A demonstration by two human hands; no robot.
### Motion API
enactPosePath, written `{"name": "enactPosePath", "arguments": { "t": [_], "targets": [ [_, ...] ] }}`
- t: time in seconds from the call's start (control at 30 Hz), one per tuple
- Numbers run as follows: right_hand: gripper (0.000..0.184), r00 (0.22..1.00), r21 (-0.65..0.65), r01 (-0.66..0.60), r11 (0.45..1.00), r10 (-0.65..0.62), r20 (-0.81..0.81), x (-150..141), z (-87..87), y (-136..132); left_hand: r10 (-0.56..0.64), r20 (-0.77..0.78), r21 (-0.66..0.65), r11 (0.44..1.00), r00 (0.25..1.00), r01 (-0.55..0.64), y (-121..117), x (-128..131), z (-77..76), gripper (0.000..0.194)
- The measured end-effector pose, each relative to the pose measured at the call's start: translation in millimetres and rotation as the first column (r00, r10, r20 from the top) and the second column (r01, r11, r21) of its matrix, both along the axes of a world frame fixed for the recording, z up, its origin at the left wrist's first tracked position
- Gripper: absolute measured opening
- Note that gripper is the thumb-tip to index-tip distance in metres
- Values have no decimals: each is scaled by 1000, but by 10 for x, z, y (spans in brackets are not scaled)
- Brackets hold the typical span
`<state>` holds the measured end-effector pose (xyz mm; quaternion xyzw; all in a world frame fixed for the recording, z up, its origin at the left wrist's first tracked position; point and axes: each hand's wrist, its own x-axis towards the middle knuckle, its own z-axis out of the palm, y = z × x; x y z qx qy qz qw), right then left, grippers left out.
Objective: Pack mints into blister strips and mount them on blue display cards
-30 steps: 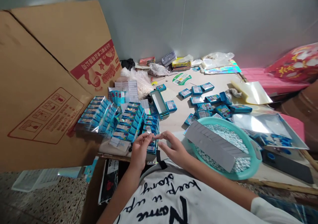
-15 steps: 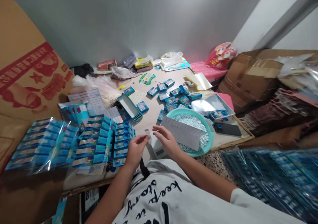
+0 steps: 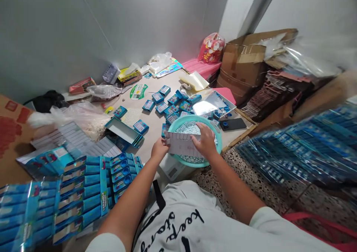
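A turquoise plastic basin (image 3: 219,144) full of small pale blue-white pellets (image 3: 188,127) stands in front of me. Across its mouth lies a long grey-white card strip (image 3: 181,144) with marks along its upper edge. My left hand (image 3: 159,150) pinches the strip's left end, fingers closed. At the other end, my right hand (image 3: 206,141) grips it, thumb on the near face and fingers over the pellets. A small white scale-like device (image 3: 170,167) sits partly under the basin's left side.
Small blue boxes (image 3: 173,109) lie scattered behind the basin. An open blue tray box (image 3: 124,130) and stacked blue packs (image 3: 83,192) are on the left. A dark phone (image 3: 233,124) rests by the table's right edge. Cardboard boxes (image 3: 242,62) stand beyond.
The view has swung right. My right hand has moved onto the card strip over the basin, and my left hand has come over to its left end. The strip now sits more level.
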<state>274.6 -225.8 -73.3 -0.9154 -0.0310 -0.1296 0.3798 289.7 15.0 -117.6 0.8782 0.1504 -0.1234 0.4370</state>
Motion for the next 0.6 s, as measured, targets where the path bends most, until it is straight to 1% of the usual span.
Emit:
{"name": "enactPosePath", "arguments": {
  "t": [0.03, 0.07, 0.1, 0.13, 0.2, 0.23, 0.27, 0.3, 0.33, 0.37, 0.4, 0.43, 0.47, 0.5, 0.53, 0.57, 0.6],
  "targets": [
    [57, 999, -156, -49, 987, 47, -17, 42, -15, -58, 0, -2, 21, 1000, 1000, 0, 3, 14, -24, 25],
    [58, 995, -267, -94, 959, 84, -48, 82, -33, -101, 4, 2, 34, 999, 1000, -4, 8, 24, -41, 27],
    [55, 991, -320, -130, 938, 110, -81, 114, -50, -127, 12, 13, 40, 999, 1000, -13, 15, 30, -52, 30],
    [46, 987, -340, -151, 928, 124, -101, 138, -61, -139, 28, 29, 40, 999, 999, -29, 23, 32, -56, 35],
    [28, 985, -339, -162, 927, 134, -106, 154, -39, -127, 81, 81, 21, 996, 993, -83, 42, 16, -41, 46],
    [24, 985, -340, -167, 926, 141, -101, 147, 1, -109, 116, 120, 0, 993, 986, -117, 53, -6, -17, 52],
    [25, 984, -340, -173, 924, 149, -94, 133, 62, -86, 152, 170, -32, 988, 974, -149, 65, -40, 22, 57],
    [27, 984, -338, -177, 924, 160, -78, 112, 142, -62, 187, 231, -72, 982, 955, -175, 81, -87, 81, 60],
    [29, 984, -331, -177, 927, 172, -47, 89, 238, -37, 225, 300, -120, 973, 927, -197, 102, -147, 164, 57],
    [29, 983, -320, -174, 931, 184, 2, 64, 344, -12, 271, 376, -170, 960, 886, -221, 131, -220, 274, 50],
    [30, 977, -305, -173, 937, 202, 68, 41, 455, 11, 326, 453, -219, 943, 830, -251, 169, -302, 414, 40],
    [29, 963, -287, -181, 941, 228, 142, 21, 566, 35, 390, 526, -264, 920, 756, -290, 218, -391, 584, 28],
    [27, 939, -273, -200, 941, 264, 219, 4, 673, 60, 460, 591, -308, 888, 662, -342, 276, -483, 782, 22],
    [26, 907, -266, -226, 937, 302, 292, -8, 772, 90, 521, 645, -347, 852, 560, -393, 341, -574, 1003, 20],
    [25, 871, -267, -254, 930, 340, 354, -16, 860, 127, 559, 683, -377, 821, 470, -429, 411, -662, 1240, 20],
    [26, 827, -265, -279, 923, 371, 422, -22, 937, 173, 573, 712, -397, 806, 406, -439, 480, -746, 1482, 18],
    [27, 775, -256, -301, 919, 392, 496, -26, 1003, 229, 527, 729, -365, 839, 436, -404, 542, -826, 1717, 18]
  ]
}}
